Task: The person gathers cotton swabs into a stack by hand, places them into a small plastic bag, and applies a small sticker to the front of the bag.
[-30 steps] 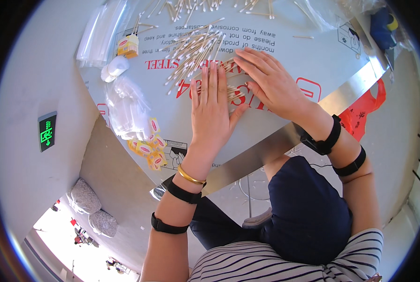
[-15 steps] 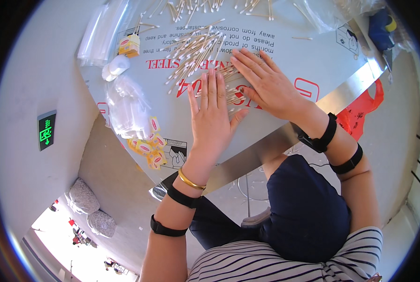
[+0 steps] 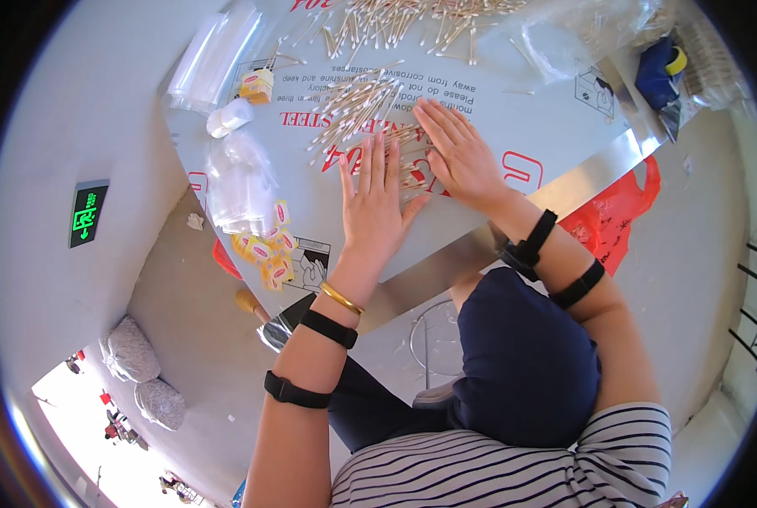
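A loose pile of cotton swabs (image 3: 344, 118), with wooden sticks and white tips, lies on the film-covered steel tabletop (image 3: 429, 229). My left hand (image 3: 373, 203) is spread flat at the near side of this pile, its fingertips by the sticks and its thumb out. Across from it my right hand (image 3: 465, 162) lies with fingers stretched over the pile's right edge. Some swabs show between the two hands; others are partly hidden under the fingers. Neither hand grips anything. Along the far edge many more swabs (image 3: 395, 25) are scattered.
On the left lie clear plastic sleeves (image 3: 205, 59), a small yellow-and-white box (image 3: 256, 85), white rolls (image 3: 229, 117), small clear bags (image 3: 241, 182) and yellow labels (image 3: 264, 254). A tape dispenser (image 3: 659, 72) sits at the far right. A red plastic bag (image 3: 607, 216) hangs by the near edge.
The head view has shifted, showing more of the far swabs. Both hands stay flat at the pile, with little visible change in their pose.
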Motion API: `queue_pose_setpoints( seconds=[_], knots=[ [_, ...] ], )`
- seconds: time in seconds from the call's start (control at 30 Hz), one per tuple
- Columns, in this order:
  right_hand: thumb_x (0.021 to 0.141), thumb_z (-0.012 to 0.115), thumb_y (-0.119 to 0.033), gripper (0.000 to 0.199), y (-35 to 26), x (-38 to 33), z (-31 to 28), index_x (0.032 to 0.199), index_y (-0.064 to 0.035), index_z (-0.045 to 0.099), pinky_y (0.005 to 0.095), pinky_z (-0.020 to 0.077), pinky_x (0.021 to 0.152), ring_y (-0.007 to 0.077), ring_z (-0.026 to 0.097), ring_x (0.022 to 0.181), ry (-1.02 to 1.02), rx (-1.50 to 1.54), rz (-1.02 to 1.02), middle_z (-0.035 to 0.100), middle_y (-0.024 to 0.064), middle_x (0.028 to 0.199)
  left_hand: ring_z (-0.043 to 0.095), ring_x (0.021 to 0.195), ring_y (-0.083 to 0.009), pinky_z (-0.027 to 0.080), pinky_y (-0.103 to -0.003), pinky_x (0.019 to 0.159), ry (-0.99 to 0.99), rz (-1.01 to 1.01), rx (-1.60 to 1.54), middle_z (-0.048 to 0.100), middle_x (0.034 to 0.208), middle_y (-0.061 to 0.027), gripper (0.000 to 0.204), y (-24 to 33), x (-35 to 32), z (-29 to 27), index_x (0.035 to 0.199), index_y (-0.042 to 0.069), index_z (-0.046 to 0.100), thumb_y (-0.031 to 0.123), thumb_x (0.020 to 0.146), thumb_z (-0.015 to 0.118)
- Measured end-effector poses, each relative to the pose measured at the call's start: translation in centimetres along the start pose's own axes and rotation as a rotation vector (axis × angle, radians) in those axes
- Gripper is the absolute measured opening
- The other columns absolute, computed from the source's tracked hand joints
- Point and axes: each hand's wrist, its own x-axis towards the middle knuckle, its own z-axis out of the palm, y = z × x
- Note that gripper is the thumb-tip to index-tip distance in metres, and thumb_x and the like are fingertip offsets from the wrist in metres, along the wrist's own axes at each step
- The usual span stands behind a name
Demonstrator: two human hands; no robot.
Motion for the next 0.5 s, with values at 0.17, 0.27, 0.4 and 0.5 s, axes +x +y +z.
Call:
queue_pose_setpoints(
  seconds=[0.17,0.27,0.4,0.5],
  knots=[
    [0.098,0.050,-0.013,0.058,-0.15,0.07,-0.08,0.155,-0.0005,0.044,0.0466,0.0348,0.123,0.0378,0.042,0.148,0.103,0.141,0.041,0.044,0.0189,0.160,0.014,0.163,-0.0275,0.005,-0.059,0.130,-0.022,0.035,0.065,0.019,0.176,-0.0123,0.093,0.13,-1.08,-0.13,0.167,0.005,0.024,0.066,0.101,0.046],
    [0.098,0.050,-0.010,0.057,-0.17,0.02,0.11,0.154,-0.0010,0.045,0.0467,0.0367,0.121,0.0397,0.045,0.145,0.125,0.179,0.039,0.044,0.0198,0.159,0.014,0.163,-0.0267,0.005,-0.059,0.130,-0.018,0.042,0.065,0.019,0.176,-0.0113,0.091,0.05,-1.29,-0.02,0.167,0.005,0.024,0.066,0.102,0.044],
    [0.098,0.051,-0.011,0.056,-0.11,-0.12,0.28,0.153,-0.0020,0.046,0.0473,0.0369,0.121,0.0398,0.046,0.143,0.140,0.133,0.038,0.045,0.0187,0.159,0.014,0.163,-0.0270,0.004,-0.059,0.130,-0.021,0.033,0.051,0.018,0.176,-0.0124,0.090,-0.09,-1.05,0.24,0.167,0.005,0.023,0.066,0.103,0.042],
    [0.098,0.051,-0.012,0.057,-0.08,-0.25,0.60,0.154,-0.0036,0.046,0.0479,0.0354,0.123,0.0387,0.045,0.143,0.132,0.070,0.041,0.045,0.0171,0.159,0.014,0.163,-0.0279,0.004,-0.059,0.129,-0.007,0.031,-0.020,0.018,0.176,-0.0132,0.090,-0.26,-0.90,0.62,0.168,0.005,0.021,0.065,0.104,0.041]
  ],
)
